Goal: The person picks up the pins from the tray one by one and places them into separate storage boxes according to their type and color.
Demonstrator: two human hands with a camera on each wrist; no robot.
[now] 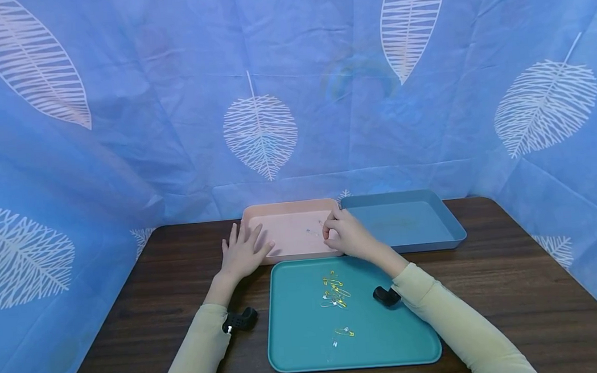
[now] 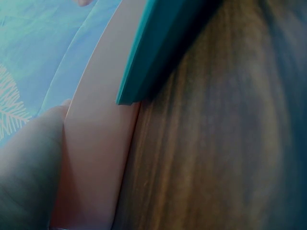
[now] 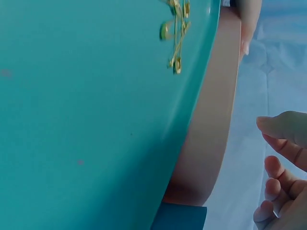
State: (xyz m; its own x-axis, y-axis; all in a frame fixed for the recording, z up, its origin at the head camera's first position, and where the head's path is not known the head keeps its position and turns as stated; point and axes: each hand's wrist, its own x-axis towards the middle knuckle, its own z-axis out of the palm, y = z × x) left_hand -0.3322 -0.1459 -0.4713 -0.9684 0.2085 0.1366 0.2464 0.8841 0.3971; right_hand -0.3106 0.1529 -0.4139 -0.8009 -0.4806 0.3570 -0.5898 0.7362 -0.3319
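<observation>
My left hand [image 1: 242, 251] lies flat with its fingers spread on the near left corner of a pink tray [image 1: 289, 208]. In the left wrist view, the left hand [image 2: 29, 163] touches the pink tray [image 2: 100, 143] beside a teal tray [image 2: 158, 48]. My right hand [image 1: 343, 232] hovers over the pink tray's right end, fingers loosely curled. In the right wrist view, the right hand [image 3: 266, 143] has thumb and fingers apart with nothing visible between them. Several gold safety pins [image 1: 335, 290] lie on the teal tray [image 1: 308, 345]. A tiny pin [image 1: 308, 230] lies in the pink tray.
A blue tray [image 1: 408, 225] stands to the right of the pink one at the back of a dark wooden table [image 1: 514, 276]. Blue leaf-print cloth [image 1: 257, 98] walls in the back and sides. Black wrist cameras [image 1: 240, 320] sit on both sleeves.
</observation>
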